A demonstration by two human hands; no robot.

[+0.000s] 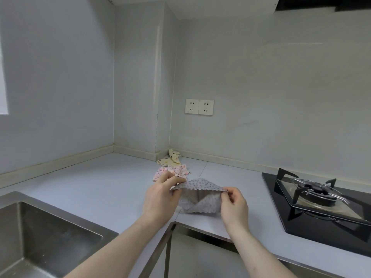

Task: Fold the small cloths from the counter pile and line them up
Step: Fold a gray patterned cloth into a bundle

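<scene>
A small grey dotted cloth [200, 195] hangs spread between my two hands just above the pale counter [96, 183]. My left hand [160, 197] pinches its left top corner, and my right hand [233, 205] pinches its right top corner. The cloth's lower edge sags toward the counter's inner corner. Behind my left hand lies a crumpled pink floral cloth [176, 171]. Farther back, against the wall corner, a cream cloth with dark spots [170, 159] lies bunched up.
A steel sink [40, 237] fills the lower left. A black gas hob with a pan support [321, 199] sits at the right. Two wall sockets [199, 106] are above the counter. The counter's steel front edge [200, 229] runs below my hands.
</scene>
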